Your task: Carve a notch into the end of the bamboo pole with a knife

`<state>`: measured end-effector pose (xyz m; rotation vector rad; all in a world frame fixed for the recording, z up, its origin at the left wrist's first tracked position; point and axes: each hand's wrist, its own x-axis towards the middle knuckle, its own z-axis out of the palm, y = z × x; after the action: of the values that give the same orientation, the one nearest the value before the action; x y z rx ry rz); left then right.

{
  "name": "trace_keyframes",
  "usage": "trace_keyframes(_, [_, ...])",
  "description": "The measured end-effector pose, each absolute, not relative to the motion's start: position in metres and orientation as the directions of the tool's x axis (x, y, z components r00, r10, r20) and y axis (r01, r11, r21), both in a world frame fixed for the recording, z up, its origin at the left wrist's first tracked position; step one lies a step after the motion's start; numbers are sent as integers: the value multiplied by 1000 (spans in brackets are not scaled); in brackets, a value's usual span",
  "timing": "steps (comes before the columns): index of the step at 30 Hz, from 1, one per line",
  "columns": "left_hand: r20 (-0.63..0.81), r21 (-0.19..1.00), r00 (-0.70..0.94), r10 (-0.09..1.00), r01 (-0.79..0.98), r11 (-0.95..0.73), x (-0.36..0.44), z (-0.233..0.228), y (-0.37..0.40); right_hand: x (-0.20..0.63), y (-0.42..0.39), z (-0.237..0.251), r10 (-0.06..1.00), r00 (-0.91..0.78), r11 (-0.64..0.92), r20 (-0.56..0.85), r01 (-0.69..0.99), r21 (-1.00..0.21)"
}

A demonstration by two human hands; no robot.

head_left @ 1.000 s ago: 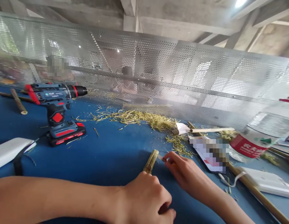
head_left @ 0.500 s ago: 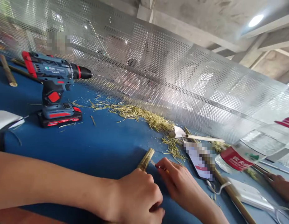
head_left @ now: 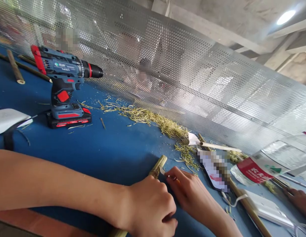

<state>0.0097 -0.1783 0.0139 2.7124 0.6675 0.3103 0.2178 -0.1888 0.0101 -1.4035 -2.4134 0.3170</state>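
Blue cloth-covered bench [head_left: 113, 154], perforated metal screen along its far edge. Short greenish-yellow bamboo stick [head_left: 158, 167] lies on the cloth, gripped near its near end by the left hand [head_left: 150, 207], fingers curled closed round it. Long axis runs from the left hand up and away to the right; cut end points toward the screen. A further bit of stick shows below the wrist at the picture's lower edge.

Right hand [head_left: 186, 187], just right of the left, is pinched shut on a small thin blade [head_left: 162, 171] with an orange part at the fingers; tip touches the stick's side just past the left knuckles.

Risk, as judgement: blade sits close to the left fingers; a slip along the smooth stem could reach them. Stick could roll if the grip slackens.

Outward: pale bamboo shavings [head_left: 155, 120] heaped beyond both hands; blue-and-red cordless drill [head_left: 65, 89] standing well left; clear plastic bottle with red label [head_left: 266, 161] lying to the right; another person's hand [head_left: 299, 199] at far right.
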Motion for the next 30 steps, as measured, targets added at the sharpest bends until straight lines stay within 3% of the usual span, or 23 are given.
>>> trace_keyframes(6, [140,346,871,471,403,-848,11,12,-179,234,-172,-1,909,-341,394,240,891,-227])
trace_keyframes(9, [146,338,870,471,404,-850,11,10,-179,244,-167,-3,924,-249,323,292,915,-243])
trace_keyframes(16, [116,361,864,489,422,-831,10,11,-179,224,-186,10,892,-413,452,186,787,-420])
trace_keyframes(23, [115,343,877,467,406,-847,11,12,-179,229,-175,-3,938,-282,337,201,877,-342])
trace_keyframes(27, [142,358,866,479,406,-841,11,11,-179,229,-179,2,896,-404,443,183,795,-413])
trace_keyframes(30, [165,358,863,477,398,-844,11,10,-179,226,-180,4,878,-438,477,192,781,-403])
